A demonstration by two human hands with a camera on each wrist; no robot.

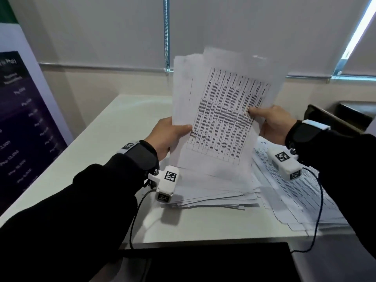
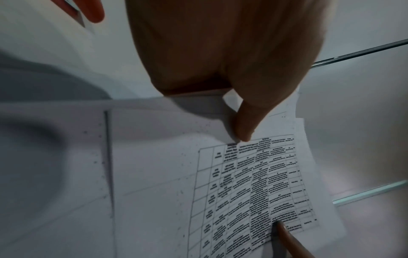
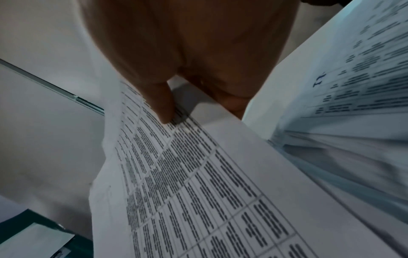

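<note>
A sheaf of white printed sheets (image 1: 221, 110), the front one bearing a dense table, stands upright above the table, blurred at its top. My left hand (image 1: 168, 135) grips its left edge, thumb lying across the front page. My right hand (image 1: 270, 121) pinches its right edge with the thumb on the print. The left wrist view shows my left thumb (image 2: 245, 125) pressing the table sheet (image 2: 253, 188). In the right wrist view my right thumb (image 3: 163, 104) lies on the same sheet (image 3: 198, 183). Both wrists carry white tagged camera blocks with cables.
A fanned pile of papers (image 1: 213, 192) lies flat on the white table (image 1: 114, 127) under the sheaf. A second printed pile (image 1: 295, 192) spreads at the right. A dark banner (image 1: 22, 119) stands left, a dark chair (image 1: 335, 117) right, a black object (image 1: 213, 261) at the near edge.
</note>
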